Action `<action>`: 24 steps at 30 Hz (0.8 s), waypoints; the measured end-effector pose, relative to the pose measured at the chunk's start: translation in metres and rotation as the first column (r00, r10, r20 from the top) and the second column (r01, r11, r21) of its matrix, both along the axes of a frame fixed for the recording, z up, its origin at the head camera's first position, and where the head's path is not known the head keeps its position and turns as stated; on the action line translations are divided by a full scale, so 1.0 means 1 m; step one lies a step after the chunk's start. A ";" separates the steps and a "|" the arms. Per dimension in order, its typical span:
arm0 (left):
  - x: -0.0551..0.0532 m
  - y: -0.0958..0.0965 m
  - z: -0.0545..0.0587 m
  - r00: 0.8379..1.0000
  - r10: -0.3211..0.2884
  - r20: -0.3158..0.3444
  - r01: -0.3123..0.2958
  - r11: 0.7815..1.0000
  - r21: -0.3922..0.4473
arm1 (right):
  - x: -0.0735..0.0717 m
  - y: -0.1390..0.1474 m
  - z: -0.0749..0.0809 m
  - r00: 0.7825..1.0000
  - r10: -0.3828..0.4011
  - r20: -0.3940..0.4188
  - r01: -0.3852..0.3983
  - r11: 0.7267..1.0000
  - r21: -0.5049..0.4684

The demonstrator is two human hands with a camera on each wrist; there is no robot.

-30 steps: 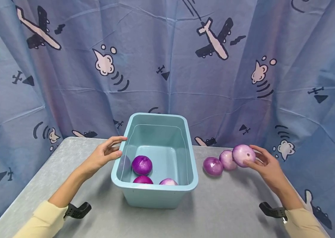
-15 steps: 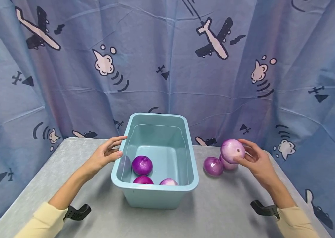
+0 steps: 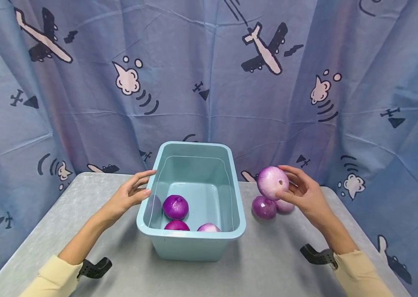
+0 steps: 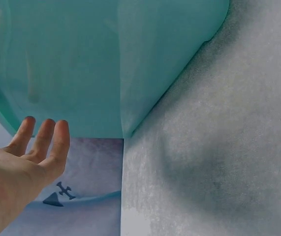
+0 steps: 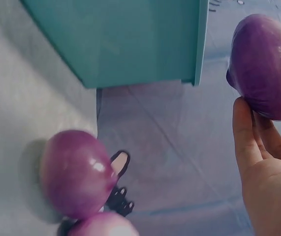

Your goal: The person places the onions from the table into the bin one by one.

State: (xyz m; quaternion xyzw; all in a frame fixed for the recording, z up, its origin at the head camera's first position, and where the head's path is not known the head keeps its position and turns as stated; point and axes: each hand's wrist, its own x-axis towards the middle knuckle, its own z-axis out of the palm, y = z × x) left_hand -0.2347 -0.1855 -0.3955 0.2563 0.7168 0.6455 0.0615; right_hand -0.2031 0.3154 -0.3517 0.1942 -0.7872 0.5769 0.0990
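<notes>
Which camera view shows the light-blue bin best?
The head view, because it shows the light-blue bin with its rim almost whole and much of the interior. The left and right wrist views show only parts of its outside, cropped by the picture edge.

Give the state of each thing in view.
Held onion: off the table
Right hand: gripping that onion
Bin: upright, open-topped, on the table
Left hand: relaxed, at bin's left rim
Onions in bin: three visible, two partly hidden
Two other onions: on table beside bin
Curtain: hanging, creased
</notes>
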 end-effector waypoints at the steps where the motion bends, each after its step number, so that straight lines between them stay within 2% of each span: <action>1: 0.000 0.000 0.000 1.000 -0.001 -0.001 0.001 1.000 0.001 | -0.001 -0.003 0.002 1.000 0.013 -0.003 -0.013 1.000 -0.005; 11: 0.001 -0.001 0.002 1.000 0.002 0.001 -0.002 1.000 -0.005 | -0.008 -0.029 0.015 0.995 0.098 -0.030 -0.099 0.994 -0.039; 24: 0.001 -0.001 0.003 1.000 0.006 0.003 -0.006 1.000 -0.014 | -0.017 -0.064 0.022 0.979 0.202 -0.009 -0.202 0.975 -0.093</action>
